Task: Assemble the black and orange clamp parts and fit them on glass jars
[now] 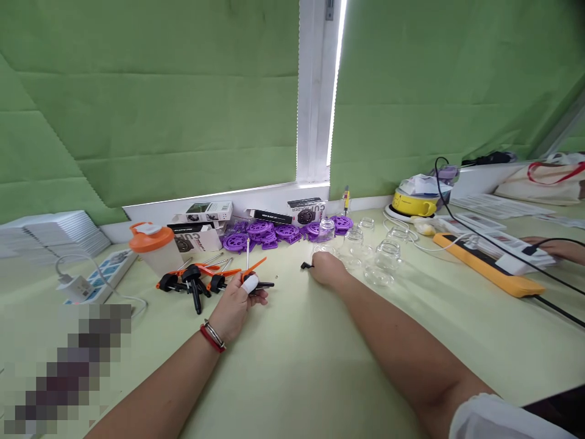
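Note:
My left hand (240, 305) is closed around an orange-and-black part (261, 285). A thin pale metal rod (247, 253) rises from that part, an orange blade points up to the right, and a black stem sticks out sideways. A white wrap covers the thumb. Farther right, my right hand (328, 270) is curled, most of its fingers hidden behind the hand. A small black bent part (306, 266) juts out from its left side. Clear glass jars (353, 244) stand just beyond and right of it. More black-and-orange parts (194, 279) with metal rods lie left of my left hand.
Purple plastic wheel-like parts (260, 230) are heaped at the back, before cup holder boxes (203, 235). An orange-lidded shaker bottle (155, 250) and a white power strip (107, 274) stand left. Right are an orange power strip (489, 265), a yellow pot (414, 203) and another person's hand (560, 249).

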The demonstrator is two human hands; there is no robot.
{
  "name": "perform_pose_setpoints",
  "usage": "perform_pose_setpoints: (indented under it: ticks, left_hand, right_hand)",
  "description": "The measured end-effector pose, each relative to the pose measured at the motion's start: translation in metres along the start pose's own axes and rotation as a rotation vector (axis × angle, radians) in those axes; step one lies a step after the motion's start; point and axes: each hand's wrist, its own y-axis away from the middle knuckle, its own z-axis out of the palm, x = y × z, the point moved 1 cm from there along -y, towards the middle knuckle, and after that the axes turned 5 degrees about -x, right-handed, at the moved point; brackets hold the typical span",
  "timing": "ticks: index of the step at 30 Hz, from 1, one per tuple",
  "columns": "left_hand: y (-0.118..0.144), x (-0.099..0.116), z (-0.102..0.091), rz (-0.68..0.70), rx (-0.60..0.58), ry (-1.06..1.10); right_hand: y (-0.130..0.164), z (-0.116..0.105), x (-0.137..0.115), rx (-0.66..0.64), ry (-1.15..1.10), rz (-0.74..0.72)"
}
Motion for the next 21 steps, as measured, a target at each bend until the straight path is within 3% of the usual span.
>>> perform_pose_setpoints:
  ticks: [3, 9, 21]
  left_hand:
    - [-0.001, 0.000, -0.001, -0.017, 0.009, 0.027]
    - [-0.004, -0.002, -0.005, -0.003, 0.037, 0.061]
    - [-0.001, 0.002, -0.004, -0.051, -0.061, 0.083]
  right_hand:
    - [0.003, -0.002, -0.008, -0.014, -0.024, -0.101]
    - [0.019, -0.004, -0.038, -0.055, -0.205, -0.534]
    - [0.029, 0.002, -0.051, -0.041, -0.278, -0.622]
